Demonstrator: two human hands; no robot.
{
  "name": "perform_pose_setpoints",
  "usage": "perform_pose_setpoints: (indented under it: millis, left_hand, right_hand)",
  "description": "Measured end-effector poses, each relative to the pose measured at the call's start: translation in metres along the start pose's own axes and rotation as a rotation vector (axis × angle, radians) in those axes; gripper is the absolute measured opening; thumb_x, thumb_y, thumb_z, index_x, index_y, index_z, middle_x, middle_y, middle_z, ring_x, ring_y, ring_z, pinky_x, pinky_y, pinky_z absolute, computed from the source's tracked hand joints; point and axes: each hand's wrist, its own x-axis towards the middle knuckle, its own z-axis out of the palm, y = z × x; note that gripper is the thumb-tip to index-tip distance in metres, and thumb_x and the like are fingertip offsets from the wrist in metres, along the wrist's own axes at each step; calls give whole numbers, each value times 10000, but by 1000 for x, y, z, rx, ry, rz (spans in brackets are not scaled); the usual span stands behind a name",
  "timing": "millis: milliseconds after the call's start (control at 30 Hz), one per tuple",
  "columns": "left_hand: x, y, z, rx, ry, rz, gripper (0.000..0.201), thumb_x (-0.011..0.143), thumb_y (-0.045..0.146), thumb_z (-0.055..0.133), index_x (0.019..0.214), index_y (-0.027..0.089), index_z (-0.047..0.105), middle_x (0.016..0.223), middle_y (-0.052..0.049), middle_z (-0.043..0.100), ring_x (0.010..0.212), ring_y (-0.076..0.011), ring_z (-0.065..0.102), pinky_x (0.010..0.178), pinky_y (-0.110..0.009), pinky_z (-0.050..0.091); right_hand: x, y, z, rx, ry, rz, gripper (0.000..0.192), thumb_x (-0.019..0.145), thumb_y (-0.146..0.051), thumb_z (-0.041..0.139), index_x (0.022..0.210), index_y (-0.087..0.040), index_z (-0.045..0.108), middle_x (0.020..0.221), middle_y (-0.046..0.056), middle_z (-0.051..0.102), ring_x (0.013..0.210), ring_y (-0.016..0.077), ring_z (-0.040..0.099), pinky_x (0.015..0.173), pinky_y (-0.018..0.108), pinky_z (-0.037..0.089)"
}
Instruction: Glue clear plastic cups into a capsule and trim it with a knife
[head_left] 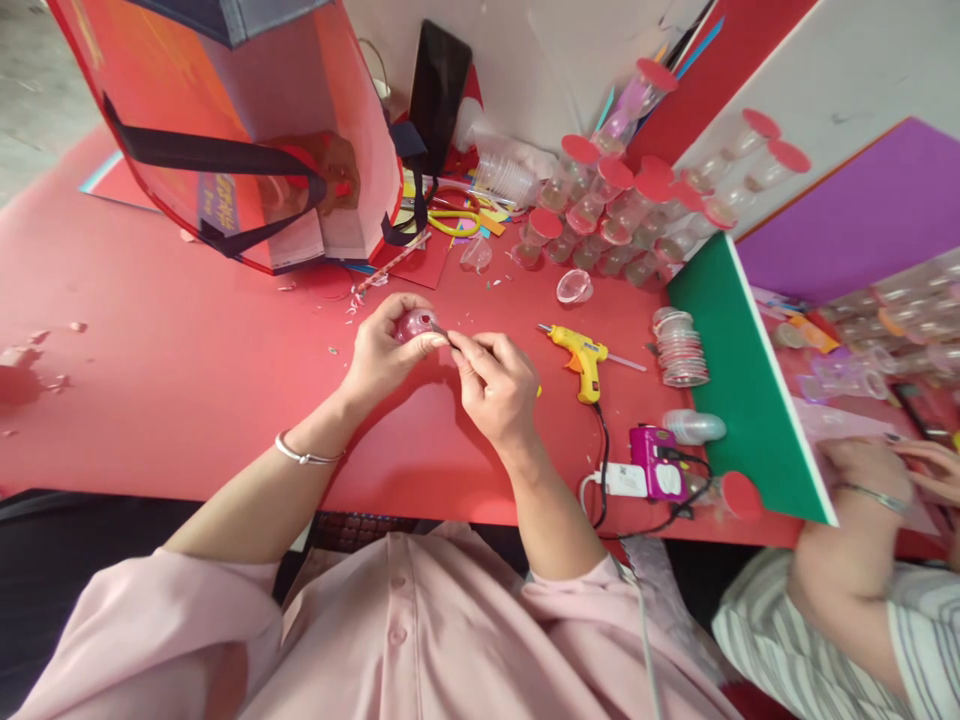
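Observation:
My left hand (386, 350) holds a small clear round container with pink inside (417, 323) above the red table (187, 380). My right hand (495, 385) pinches a thin dark tool (442, 334) whose tip touches the container's right side. Both hands meet near the middle of the table. A yellow glue gun (581, 357) lies just right of my right hand, its cord running to a white plug (621, 479) at the near edge.
A large red bag (240, 130) stands at the back left. Several clear jars with red lids (607, 200) pile at the back right, beside a stack of clear lids (681, 348). A green divider (742, 390) separates a co-worker's hands (885, 470). A pink device (656, 462) lies near the edge.

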Motion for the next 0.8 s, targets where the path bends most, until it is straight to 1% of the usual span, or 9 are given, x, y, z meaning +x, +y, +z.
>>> perform_pose_setpoints:
  millis: [167,300,367,467,600,800]
  left_hand:
    - [2,-5,-1,-59,-18,-26,652,706,681,926,1114,224,703,983,-61,715,747,-157,650,650,-279,563]
    - [3,1,0,-10,-2,-25,733,641,748,923,1102,228,688,993,-62,720,823,-185,677,715,-302,581]
    - [3,4,0,19,6,-26,763,602,748,942,1097,228,683,1003,-63,725,862,-197,687,751,-312,582]
    - [3,6,-1,29,7,-29,764,597,735,951,1102,230,679,1006,-63,726,877,-201,689,763,-318,575]
    - [3,3,-1,24,9,-21,769,596,751,941,1102,232,680,1023,-65,719,889,-203,684,763,-319,568]
    - [4,1,-1,24,13,-16,772,595,777,923,1087,234,679,1015,-64,719,869,-199,680,754,-319,570]
  right_hand:
    - [0,0,-1,-16,-11,-7,285,1098,-315,591,1280,-294,810,1025,61,758,931,171,707,902,317,546]
    - [-2,3,1,-40,-18,4,293,1092,-304,598,1307,-319,796,1054,63,753,973,187,704,924,341,543]
    - [-3,4,2,-46,-19,-2,290,1091,-307,600,1305,-316,795,1053,62,754,972,187,704,923,341,541]
    - [-2,4,2,-47,-5,-22,280,1091,-316,606,1290,-300,802,1044,63,759,969,186,709,918,335,540]
    - [-1,2,1,-46,16,-38,273,1092,-319,609,1274,-281,809,1029,61,766,942,180,712,905,327,539]
    - [-1,2,1,-46,-19,-17,271,1091,-321,613,1281,-295,804,1037,61,765,955,180,710,909,331,536]
